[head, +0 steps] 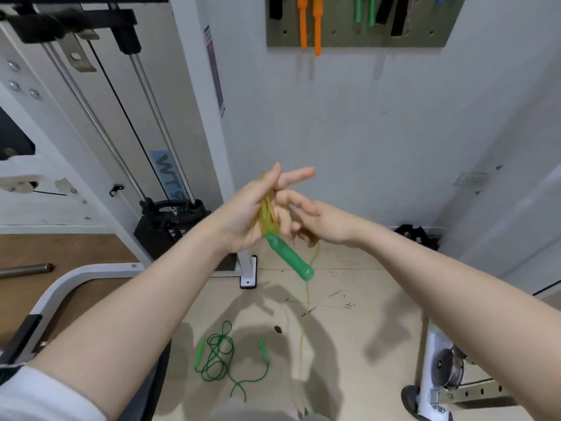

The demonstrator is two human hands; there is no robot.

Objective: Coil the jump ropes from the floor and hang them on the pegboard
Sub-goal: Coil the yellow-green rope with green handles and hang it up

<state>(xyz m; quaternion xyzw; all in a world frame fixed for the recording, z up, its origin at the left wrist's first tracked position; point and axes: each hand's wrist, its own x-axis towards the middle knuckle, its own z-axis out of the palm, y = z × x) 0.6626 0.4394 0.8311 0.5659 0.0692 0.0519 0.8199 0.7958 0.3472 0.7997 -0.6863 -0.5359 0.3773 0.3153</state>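
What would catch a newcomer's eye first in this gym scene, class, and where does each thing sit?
At the centre, the left hand holds yellow rope loops with a green handle hanging below, while the right hand works the rope beside it. On the floor below lies a tangled green jump rope. At the top, a pegboard on the wall already carries orange handles and green ones.

Pegboard (358,38) on wall above; tangled rope (221,357) on floor below.
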